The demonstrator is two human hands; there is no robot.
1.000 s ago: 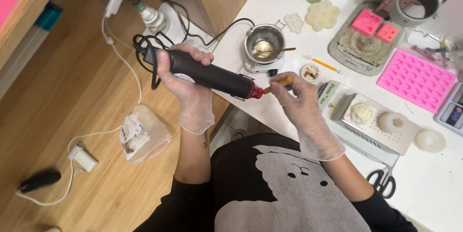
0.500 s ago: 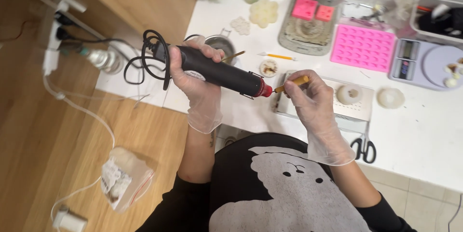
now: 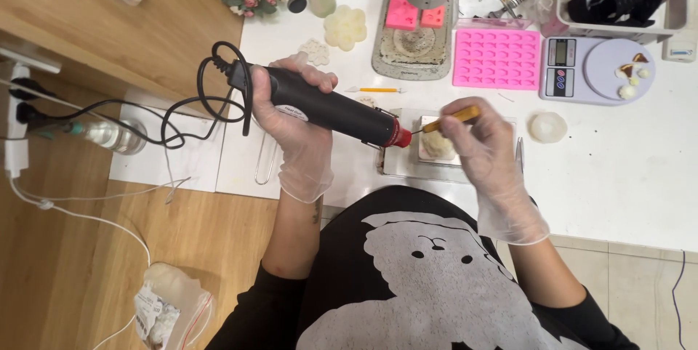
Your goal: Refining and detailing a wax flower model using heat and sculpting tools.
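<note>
— What are you on now?
— Your left hand (image 3: pixel 297 128) is clamped round the black heat gun (image 3: pixel 323 109); your right hand (image 3: pixel 483 143) pinches a yellow-handled tool (image 3: pixel 449 119), its tip at the nozzle, probably being warmed.
— Next?
— Carry it down to the pale wax piece (image 3: pixel 438 145) under your right hand, steadily.

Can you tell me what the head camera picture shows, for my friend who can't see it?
A person in clear gloves holds a black heat tool in the left hand and a small yellow-handled tool in the right hand, their tips meeting above a white table. Pink moulds and a kitchen scale sit behind.
</note>
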